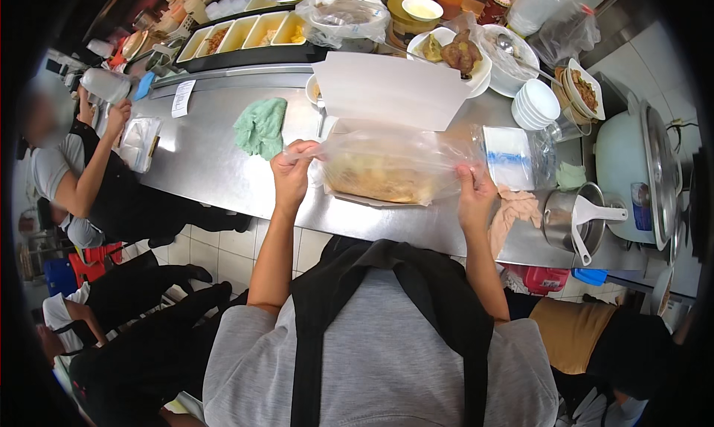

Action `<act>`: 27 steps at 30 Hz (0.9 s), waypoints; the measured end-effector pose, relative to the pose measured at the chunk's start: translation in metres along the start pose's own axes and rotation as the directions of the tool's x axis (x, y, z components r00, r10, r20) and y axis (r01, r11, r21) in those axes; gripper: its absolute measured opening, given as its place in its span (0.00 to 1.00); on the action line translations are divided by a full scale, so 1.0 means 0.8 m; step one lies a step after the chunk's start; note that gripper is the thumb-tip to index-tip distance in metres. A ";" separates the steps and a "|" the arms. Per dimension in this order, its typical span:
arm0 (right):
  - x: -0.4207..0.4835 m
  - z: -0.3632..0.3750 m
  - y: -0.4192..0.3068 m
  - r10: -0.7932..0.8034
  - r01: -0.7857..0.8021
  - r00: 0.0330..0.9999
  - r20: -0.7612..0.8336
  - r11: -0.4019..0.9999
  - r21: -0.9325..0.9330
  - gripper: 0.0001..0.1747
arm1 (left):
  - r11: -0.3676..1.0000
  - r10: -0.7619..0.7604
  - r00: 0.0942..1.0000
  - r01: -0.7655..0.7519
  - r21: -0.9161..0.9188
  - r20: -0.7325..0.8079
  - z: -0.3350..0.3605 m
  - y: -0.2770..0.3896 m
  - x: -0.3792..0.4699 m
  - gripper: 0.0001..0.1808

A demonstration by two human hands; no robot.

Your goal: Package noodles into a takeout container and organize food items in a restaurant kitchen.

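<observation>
A clear plastic bag [390, 148] is stretched wide over a paper takeout box [390, 87] with its white lid raised. Through the film I see something pale yellow-brown in the box, blurred by the plastic. My left hand [294, 170] pinches the bag's left end, where the film is gathered between thumb and fingers. At the other end my right hand [474, 188] grips the film in the same way. The box rests on a stainless steel counter [212, 148] in front of me.
Left of the box lies a green cloth [260, 127]; a pink cloth [513, 212] is near my right hand. Stacked white bowls [535, 105], a metal pot [563, 221] and a large rice cooker [630, 165] stand to the right. Co-workers are on both sides, one at the counter [78, 165].
</observation>
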State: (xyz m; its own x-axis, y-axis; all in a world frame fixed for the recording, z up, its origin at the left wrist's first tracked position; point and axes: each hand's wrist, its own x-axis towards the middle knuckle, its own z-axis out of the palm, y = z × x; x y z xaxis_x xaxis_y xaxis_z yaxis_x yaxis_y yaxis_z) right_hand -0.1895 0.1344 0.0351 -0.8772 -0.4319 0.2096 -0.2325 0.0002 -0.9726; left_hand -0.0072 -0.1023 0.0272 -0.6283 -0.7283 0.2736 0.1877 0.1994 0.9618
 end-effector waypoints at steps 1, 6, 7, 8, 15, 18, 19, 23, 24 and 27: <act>-0.001 0.003 0.003 0.002 -0.002 1.000 0.004 1.000 0.000 0.09 | 1.000 0.005 0.999 -0.005 0.006 -0.035 0.006 0.005 -0.001 0.06; 0.012 0.021 0.004 0.059 -0.049 0.992 -0.109 0.994 0.097 0.10 | 1.000 -0.021 0.997 0.022 0.020 -0.076 0.018 0.019 0.012 0.07; 0.017 0.022 0.009 0.059 -0.048 0.993 -0.107 0.994 0.100 0.10 | 1.000 -0.019 0.997 0.021 0.023 -0.079 0.019 0.018 0.015 0.07; 0.022 0.021 0.019 0.083 -0.079 0.993 -0.089 0.996 0.048 0.10 | 0.994 -0.105 0.990 0.107 0.019 -0.095 0.020 0.017 0.019 0.08; 0.042 0.021 0.063 0.514 -0.517 0.853 0.093 0.856 0.016 0.12 | 0.709 -0.534 0.826 0.553 0.438 -0.177 0.007 -0.014 0.052 0.13; 0.044 0.019 0.070 0.567 -0.569 0.822 0.045 0.822 0.034 0.12 | 0.790 -0.466 0.787 0.576 0.210 -0.404 -0.009 -0.012 0.059 0.11; 0.043 0.019 0.068 0.570 -0.571 0.821 0.039 0.820 0.039 0.12 | 0.855 -0.381 0.718 0.513 0.073 -0.582 -0.014 -0.008 0.061 0.09; 0.043 0.018 0.083 0.581 -0.582 0.813 0.030 0.810 0.068 0.11 | 0.751 0.253 0.962 -0.263 0.605 0.103 0.065 0.045 0.031 0.08; 0.044 0.016 0.091 0.556 -0.557 0.830 0.042 0.822 0.118 0.10 | 0.731 0.176 0.888 -0.406 0.549 0.424 0.092 0.057 0.034 0.11; 0.054 0.007 0.076 0.649 -0.665 0.743 0.163 0.743 0.078 0.10 | 0.548 -0.052 0.842 -0.426 0.720 0.537 0.128 0.010 0.048 0.23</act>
State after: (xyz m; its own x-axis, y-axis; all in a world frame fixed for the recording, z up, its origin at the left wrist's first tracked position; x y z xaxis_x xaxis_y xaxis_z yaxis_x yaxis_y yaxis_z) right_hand -0.2389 0.1105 -0.0159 -0.7343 -0.4682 -0.4916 0.4435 0.2174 -0.8695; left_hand -0.1075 -0.0614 0.0468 -0.9443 -0.2711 0.1863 -0.1733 0.8914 0.4188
